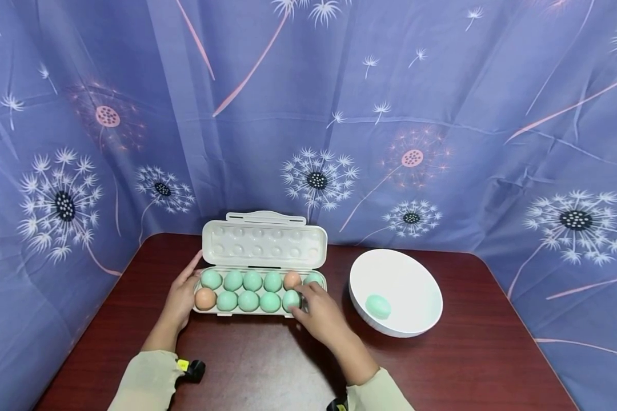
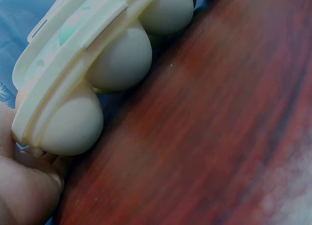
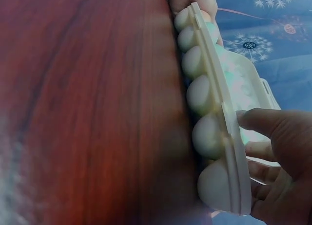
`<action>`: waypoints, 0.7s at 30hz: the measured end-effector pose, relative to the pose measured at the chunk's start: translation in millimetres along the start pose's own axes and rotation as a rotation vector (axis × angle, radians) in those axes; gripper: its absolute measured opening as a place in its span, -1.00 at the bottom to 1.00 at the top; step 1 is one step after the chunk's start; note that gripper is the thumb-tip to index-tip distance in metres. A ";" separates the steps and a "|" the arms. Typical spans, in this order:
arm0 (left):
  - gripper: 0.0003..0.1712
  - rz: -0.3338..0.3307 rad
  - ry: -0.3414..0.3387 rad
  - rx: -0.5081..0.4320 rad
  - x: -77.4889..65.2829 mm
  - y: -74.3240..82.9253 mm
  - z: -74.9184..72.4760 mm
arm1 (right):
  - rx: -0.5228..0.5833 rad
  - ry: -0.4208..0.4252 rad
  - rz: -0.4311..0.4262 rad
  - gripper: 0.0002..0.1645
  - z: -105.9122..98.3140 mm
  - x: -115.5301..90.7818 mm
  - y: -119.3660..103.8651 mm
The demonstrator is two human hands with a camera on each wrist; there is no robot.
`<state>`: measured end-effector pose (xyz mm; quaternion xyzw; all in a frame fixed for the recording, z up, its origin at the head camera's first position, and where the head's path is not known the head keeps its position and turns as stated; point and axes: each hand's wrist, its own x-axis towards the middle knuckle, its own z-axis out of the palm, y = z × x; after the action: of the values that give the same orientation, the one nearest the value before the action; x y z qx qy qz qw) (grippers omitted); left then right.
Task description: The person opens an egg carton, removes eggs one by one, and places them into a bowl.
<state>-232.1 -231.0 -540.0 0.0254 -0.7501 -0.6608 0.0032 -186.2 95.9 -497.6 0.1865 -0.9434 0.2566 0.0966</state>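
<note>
An egg carton [image 1: 221, 313] lies with its lid raised at the back, in the head view. Most of its eggs are pale green, with one brown egg [image 1: 205, 298] at the front left and another brown egg [image 1: 292, 279] in the back row. My left hand [image 1: 177, 299] rests along the carton's left end, fingers extended. My right hand [image 1: 321, 314] pinches a green egg [image 1: 290, 299] in the front row between thumb and fingers. That hand covers the front right cell. From the right wrist, the thumb [image 3: 253, 119] shows at the carton's front rim.
To the right of the carton stands a white bowl [image 1: 411, 285] with one green egg [image 1: 377, 306] inside. A dark red wooden table [image 1: 473, 354] bears everything. Blue dandelion-print cloth [image 1: 257, 142] hangs behind the table and along its sides.
</note>
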 end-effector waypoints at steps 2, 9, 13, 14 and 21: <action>-0.41 0.000 -0.002 0.000 -0.1 0.1 0.0 | -0.004 0.000 0.003 -0.46 0.8 0.9 -0.2; -0.41 -0.011 0.000 0.022 0.1 0.6 0.4 | -0.001 0.004 0.006 -0.47 4.7 2.6 1.0; -0.41 -0.013 0.001 0.020 -0.3 0.2 0.6 | 0.010 0.006 0.005 -0.49 5.1 2.4 1.5; -0.41 -0.015 0.001 0.020 -0.4 0.1 0.6 | 0.013 0.006 0.004 -0.49 5.2 2.3 1.6; -0.42 -0.022 0.002 0.016 -1.3 1.6 0.1 | 0.021 0.019 -0.005 -0.49 5.8 1.4 1.9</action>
<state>-230.8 -230.6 -538.4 0.0343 -0.7551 -0.6547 -0.0036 -188.8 94.0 -503.0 0.1873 -0.9393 0.2681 0.1039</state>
